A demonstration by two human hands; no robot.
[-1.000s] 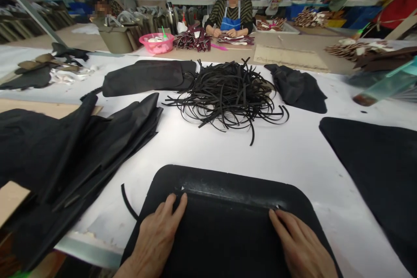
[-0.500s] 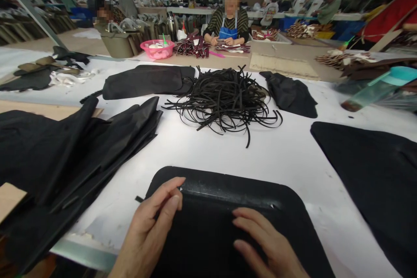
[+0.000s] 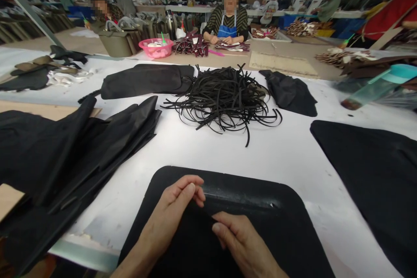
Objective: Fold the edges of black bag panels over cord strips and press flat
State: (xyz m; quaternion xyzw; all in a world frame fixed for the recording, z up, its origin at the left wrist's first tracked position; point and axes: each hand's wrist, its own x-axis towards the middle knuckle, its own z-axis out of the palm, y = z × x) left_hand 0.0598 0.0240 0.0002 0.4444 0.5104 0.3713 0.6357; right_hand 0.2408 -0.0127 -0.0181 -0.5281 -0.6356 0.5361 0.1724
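A black panel [image 3: 250,182] with rounded corners lies in front of me, a shiny band along its far side. Over it, my left hand [image 3: 182,195] is closed, thumb against curled fingers. To its right and slightly nearer me, my right hand [image 3: 239,234] pinches thumb against forefinger. A thin dark edge, seemingly a black strip [image 3: 209,216], shows at the right fingertips and runs toward the left hand; against the black panel most of it is lost. Beyond the panel lies a tangled heap of narrow black strips [image 3: 224,95].
Black sheets [image 3: 81,152] are piled at left, and another black piece [image 3: 368,173] lies at right. Behind are stacked black panels [image 3: 143,81], a crumpled black piece [image 3: 289,93], a teal-lidded bottle [image 3: 374,87] and a pink basket [image 3: 156,50]. A co-worker [image 3: 230,17] sits across the table.
My hands have come closer together over the panel, the left moving right and the right moving left into a pinch. A strip end that stuck out left of the panel is gone from there.
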